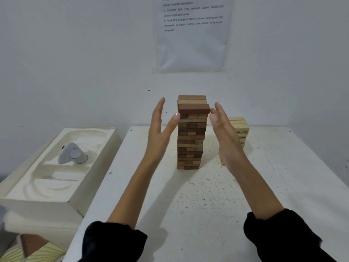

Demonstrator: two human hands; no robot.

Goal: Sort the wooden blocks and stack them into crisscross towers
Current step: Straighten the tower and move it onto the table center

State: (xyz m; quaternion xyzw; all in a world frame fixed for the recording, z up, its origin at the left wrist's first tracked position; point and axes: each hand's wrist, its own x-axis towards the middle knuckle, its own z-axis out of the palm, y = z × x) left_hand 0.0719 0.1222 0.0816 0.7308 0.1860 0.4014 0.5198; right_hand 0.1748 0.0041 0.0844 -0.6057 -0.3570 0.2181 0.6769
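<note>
A tall crisscross tower of dark brown and tan wooden blocks [190, 140] stands mid-table on the white speckled table [283, 176]. The left hand [160, 129] is spread with straight fingers just left of the tower's top. The right hand [222, 129], fingers relaxed and holding nothing, touches the right end of a dark upper block. A shorter tower of pale wooden blocks [240, 127] stands far right.

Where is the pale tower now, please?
Head view: the pale tower stands at the back of the table, right of the tall brown tower, partly behind the right hand.
</note>
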